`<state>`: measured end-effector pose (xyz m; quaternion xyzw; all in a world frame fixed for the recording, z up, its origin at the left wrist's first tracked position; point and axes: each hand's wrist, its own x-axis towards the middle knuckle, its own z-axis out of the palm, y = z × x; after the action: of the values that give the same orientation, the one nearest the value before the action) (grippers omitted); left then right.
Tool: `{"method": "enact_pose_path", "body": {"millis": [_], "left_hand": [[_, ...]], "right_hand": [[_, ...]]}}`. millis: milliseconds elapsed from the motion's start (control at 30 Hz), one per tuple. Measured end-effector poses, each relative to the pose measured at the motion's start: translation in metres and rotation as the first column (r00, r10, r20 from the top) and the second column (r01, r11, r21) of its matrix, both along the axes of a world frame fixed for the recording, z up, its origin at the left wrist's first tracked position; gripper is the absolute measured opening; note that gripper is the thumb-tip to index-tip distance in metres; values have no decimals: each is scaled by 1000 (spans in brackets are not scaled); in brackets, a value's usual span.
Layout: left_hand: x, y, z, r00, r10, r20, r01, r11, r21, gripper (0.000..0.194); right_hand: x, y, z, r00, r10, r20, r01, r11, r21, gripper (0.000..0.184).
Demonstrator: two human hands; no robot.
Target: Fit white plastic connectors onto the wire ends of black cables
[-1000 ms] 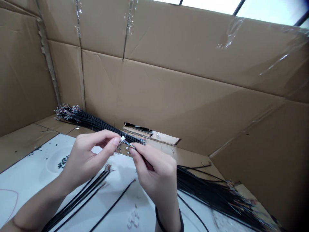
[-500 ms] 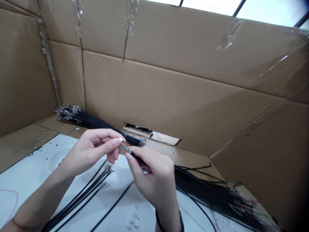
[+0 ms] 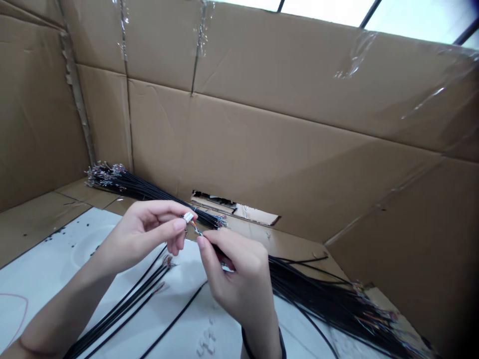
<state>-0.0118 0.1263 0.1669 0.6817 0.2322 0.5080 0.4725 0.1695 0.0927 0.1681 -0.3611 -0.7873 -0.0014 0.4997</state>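
Observation:
Between the thumb and fingers of my left hand point(image 3: 149, 232) is a small white connector point(image 3: 188, 217). Coloured wires point(image 3: 195, 227), orange and blue among them, run from it toward my right hand point(image 3: 237, 271). That hand pinches the wires' lower end, where they meet a black cable mostly hidden by my fingers. Several loose black cables point(image 3: 127, 299) with bare coloured ends lie below my left hand. One single black cable point(image 3: 175, 319) runs from beneath my right hand to the bottom edge.
A bundle of black cables point(image 3: 149, 192) with stripped ends lies along the back cardboard wall point(image 3: 239, 139). To the right is a larger spread of black cables point(image 3: 322, 294). The white work surface point(image 3: 45, 294) carries handwriting near the front. A slot point(image 3: 254, 214) is cut low in the cardboard.
The white connector shows more fully past my left thumb. My right hand's fingertips have shifted slightly right along the coloured wires.

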Motion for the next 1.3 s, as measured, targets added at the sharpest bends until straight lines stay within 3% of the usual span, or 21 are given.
{"method": "enact_pose_path", "body": {"millis": [233, 1067, 1167, 1300], "left_hand": [[2, -3, -1, 996, 47, -70, -53, 994, -96, 6], [5, -4, -1, 996, -47, -72, 43, 997, -59, 4], [4, -6, -1, 1000, -13, -15, 12, 1000, -20, 4], [0, -7, 0, 981, 91, 169, -105, 991, 77, 3]], "right_hand": [[0, 0, -3, 1000, 5, 22, -5, 1000, 5, 22], [-3, 2, -6, 999, 11, 41, -10, 1000, -17, 21], [-2, 1, -5, 999, 13, 52, -10, 998, -55, 20], [4, 2, -4, 989, 65, 134, -34, 974, -222, 21]]}}
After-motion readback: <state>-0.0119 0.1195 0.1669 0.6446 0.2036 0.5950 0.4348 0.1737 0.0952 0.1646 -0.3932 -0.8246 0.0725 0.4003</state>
